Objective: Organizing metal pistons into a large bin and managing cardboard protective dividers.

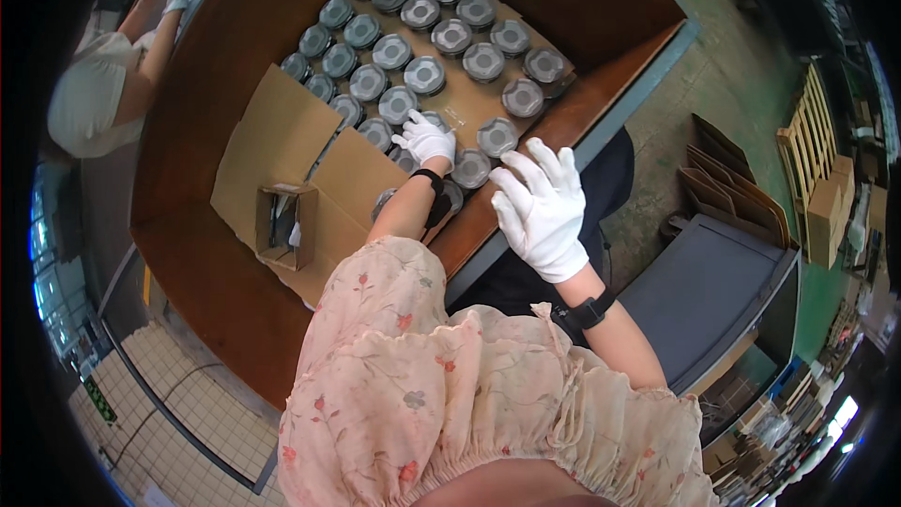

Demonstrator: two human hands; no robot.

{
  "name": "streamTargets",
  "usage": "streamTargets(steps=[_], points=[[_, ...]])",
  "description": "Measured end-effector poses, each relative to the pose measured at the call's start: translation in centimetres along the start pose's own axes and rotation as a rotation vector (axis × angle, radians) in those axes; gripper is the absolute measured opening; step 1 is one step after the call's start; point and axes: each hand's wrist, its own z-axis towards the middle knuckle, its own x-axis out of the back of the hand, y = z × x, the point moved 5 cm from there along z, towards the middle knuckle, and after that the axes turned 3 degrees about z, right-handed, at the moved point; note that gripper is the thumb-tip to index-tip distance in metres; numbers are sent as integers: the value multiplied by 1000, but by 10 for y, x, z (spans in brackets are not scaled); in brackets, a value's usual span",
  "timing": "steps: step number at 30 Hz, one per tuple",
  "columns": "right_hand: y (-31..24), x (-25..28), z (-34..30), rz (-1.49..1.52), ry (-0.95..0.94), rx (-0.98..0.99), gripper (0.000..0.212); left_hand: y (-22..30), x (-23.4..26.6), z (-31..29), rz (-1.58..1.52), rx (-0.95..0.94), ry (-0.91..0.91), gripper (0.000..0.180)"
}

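Observation:
Round grey metal pistons [419,12] stand in rows on a brown cardboard sheet [457,120] inside a large rust-brown bin. My left hand [427,141], in a white glove, reaches down among the nearer ones. Its fingers are apart and slightly bent, close to a piston [398,104], and the palm partly covers others; I see nothing lifted in it. Above the bin's right-hand edge hovers my right hand [542,211], also gloved in white, fingers spread and empty. A lone piston [496,136] stands just left of its fingertips.
The bin's wall [619,84] rises around the pistons. Folded cardboard [352,178] and a small open box [286,225] lie at its left. A grey cart [704,286], flattened cartons [737,188] and a wooden pallet [807,141] stand right. Another person [103,84] is at far left.

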Motion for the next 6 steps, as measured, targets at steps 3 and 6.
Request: streamTargets(steps=[3,6], points=[[3,4,-1,14,14,-8,23,7,15,-9,-70,-109,-37,102],[5,4,-7,32,33,-24,25,8,55,-24,-344,-236,-20,101]])
